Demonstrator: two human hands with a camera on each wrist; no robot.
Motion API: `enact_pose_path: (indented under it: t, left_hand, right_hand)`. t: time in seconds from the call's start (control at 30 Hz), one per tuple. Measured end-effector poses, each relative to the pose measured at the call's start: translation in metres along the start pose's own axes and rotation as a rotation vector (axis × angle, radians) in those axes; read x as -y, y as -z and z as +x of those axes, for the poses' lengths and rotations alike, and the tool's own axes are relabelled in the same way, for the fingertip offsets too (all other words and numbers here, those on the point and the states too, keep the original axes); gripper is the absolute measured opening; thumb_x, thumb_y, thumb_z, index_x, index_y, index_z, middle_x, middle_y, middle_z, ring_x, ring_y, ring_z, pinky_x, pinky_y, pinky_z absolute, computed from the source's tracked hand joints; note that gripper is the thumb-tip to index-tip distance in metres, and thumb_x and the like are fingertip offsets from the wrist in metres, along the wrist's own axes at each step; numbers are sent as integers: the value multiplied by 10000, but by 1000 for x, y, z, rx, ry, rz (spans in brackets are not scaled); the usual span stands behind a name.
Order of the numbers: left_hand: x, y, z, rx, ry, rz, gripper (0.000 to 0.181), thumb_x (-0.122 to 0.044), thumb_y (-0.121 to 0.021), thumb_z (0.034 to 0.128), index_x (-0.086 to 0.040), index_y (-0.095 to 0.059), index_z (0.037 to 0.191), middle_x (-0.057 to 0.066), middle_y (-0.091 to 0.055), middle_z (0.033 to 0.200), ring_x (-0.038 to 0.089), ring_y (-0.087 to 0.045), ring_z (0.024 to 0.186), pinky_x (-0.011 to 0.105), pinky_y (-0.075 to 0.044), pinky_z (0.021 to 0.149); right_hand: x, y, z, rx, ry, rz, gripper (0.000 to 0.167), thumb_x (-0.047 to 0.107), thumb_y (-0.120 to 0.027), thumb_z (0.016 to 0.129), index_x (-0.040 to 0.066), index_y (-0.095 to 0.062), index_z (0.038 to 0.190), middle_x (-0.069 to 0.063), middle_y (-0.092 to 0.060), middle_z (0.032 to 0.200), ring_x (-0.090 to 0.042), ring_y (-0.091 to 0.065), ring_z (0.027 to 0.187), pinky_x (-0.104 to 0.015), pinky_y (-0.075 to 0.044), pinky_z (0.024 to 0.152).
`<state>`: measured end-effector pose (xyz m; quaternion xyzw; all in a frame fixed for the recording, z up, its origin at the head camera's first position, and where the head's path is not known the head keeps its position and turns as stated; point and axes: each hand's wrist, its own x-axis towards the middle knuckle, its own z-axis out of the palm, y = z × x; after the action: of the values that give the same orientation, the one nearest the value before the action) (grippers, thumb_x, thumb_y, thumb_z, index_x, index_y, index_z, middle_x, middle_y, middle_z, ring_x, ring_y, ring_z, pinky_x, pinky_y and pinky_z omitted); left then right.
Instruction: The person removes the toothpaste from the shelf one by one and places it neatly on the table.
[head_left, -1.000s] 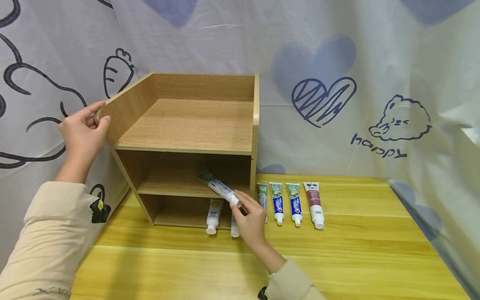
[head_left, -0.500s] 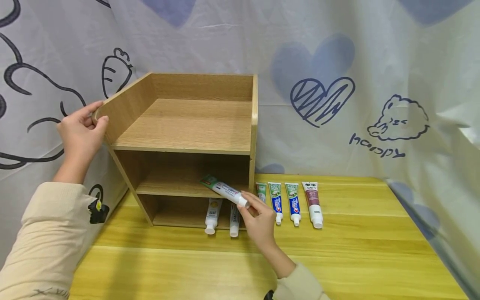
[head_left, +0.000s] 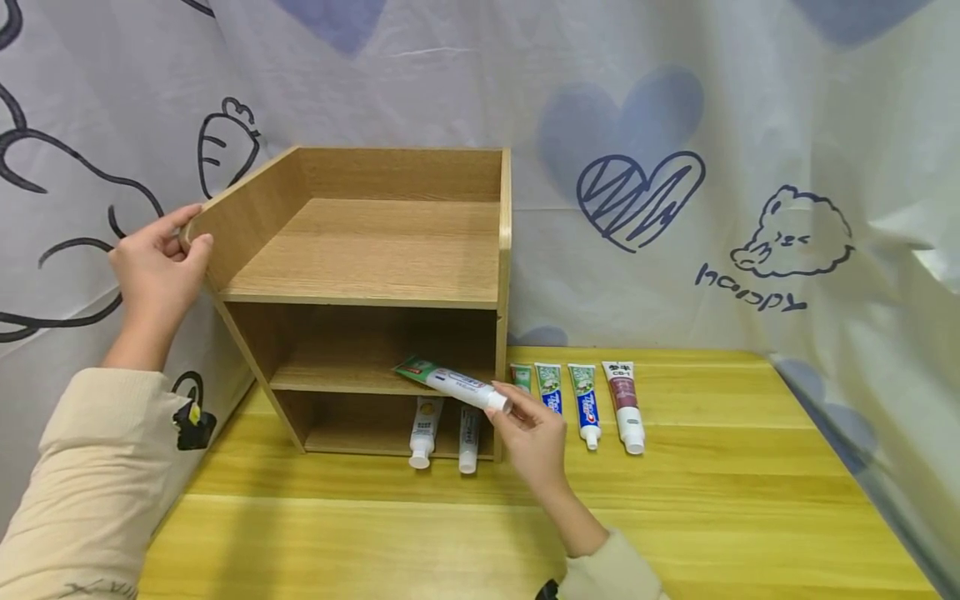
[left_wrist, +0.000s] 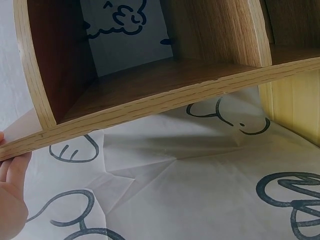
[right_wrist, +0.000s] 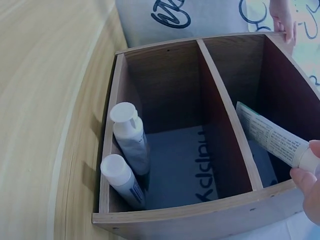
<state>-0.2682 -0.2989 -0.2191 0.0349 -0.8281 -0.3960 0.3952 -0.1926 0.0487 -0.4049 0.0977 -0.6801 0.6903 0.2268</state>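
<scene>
My left hand grips the front upper edge of the wooden shelf unit's left side panel, thumb inside and fingers behind. Between thumb and fingers, my right hand pinches the white cap end of a green and white toothpaste tube. That tube slants with its green flat end at the mouth of the middle compartment. In the right wrist view the tube reaches into that compartment. Two more tubes, a white one and a grey-white one, lie in the bottom compartment with their caps sticking out in front.
Right of the shelf, several toothpaste tubes lie in a row on the yellow wooden table: a blue and green one, a maroon and white one, and others partly behind my right hand. A printed curtain hangs behind.
My right hand has moved rightward with the tube, which now lies flatter. The grey-white tube below shows more fully. My left hand keeps its grip on the shelf.
</scene>
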Motion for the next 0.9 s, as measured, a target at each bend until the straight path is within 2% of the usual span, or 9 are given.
enact_pose_path:
  t: [0.17,0.33,0.4,0.6,0.67,0.73,0.83,0.9]
  left_hand:
    - [0,1,0,-9,-2,-4,348,-93,-566,846,-63,-641,1184,-386,-386,497,-217,-424,495,-3,-327,451]
    - [0,0,0,-8,-11,-13,347,-90,-566,842,-58,-643,1179,-407,-381,502,-234,-432,503,-7,-331,455]
    - [0,0,0,-10,-16,-8,348,-90,-566,843,-61,-643,1180,-405,-381,499,-233,-429,500,-8,-329,456]
    - [0,-1,0,-18,-31,2,345,-93,-566,842,-67,-646,1177,-394,-380,497,-227,-416,492,-6,-322,455]
    - [0,-1,-1,-19,-28,0,346,-92,-566,842,-64,-646,1178,-393,-379,501,-222,-417,493,-6,-324,457]
    - [1,0,-1,-15,-20,-2,348,-95,-565,844,-67,-643,1182,-396,-379,508,-220,-422,499,-6,-328,460]
    - [1,0,-1,-9,-13,-7,351,-96,-562,845,-67,-640,1186,-400,-378,516,-219,-428,507,-8,-334,464]
    - [1,0,-1,-8,-15,1,353,-98,-560,846,-69,-639,1188,-402,-374,511,-220,-423,500,-7,-330,461]
  right_hand:
    - [1,7,2,11,-17,-4,318,-105,-680,736,-78,-660,1052,-226,-635,1123,-303,-641,999,-222,-536,756]
    - [2,16,5,56,28,19,307,-124,-677,728,-110,-653,1033,-258,-633,1095,-61,-650,931,-216,-535,750]
    - [2,20,6,82,43,35,305,-133,-675,723,-132,-643,1027,-282,-625,1089,-6,-639,920,-218,-536,747]
    - [2,34,11,134,31,43,289,-131,-665,734,-153,-637,1021,-300,-618,1087,2,-636,905,-175,-535,710]
    - [2,40,12,146,18,41,284,-115,-671,740,-145,-643,1021,-237,-648,1076,9,-623,849,-127,-517,649]
    - [3,46,12,166,18,43,282,-100,-676,746,-144,-643,1023,-113,-688,1049,5,-611,823,-112,-495,607]
    - [4,55,13,212,35,46,288,-78,-676,760,-160,-627,1032,77,-694,1010,9,-567,743,-112,-450,541]
    - [5,61,13,243,41,57,299,-72,-670,770,-176,-611,1044,142,-684,1000,11,-565,725,-121,-454,531]
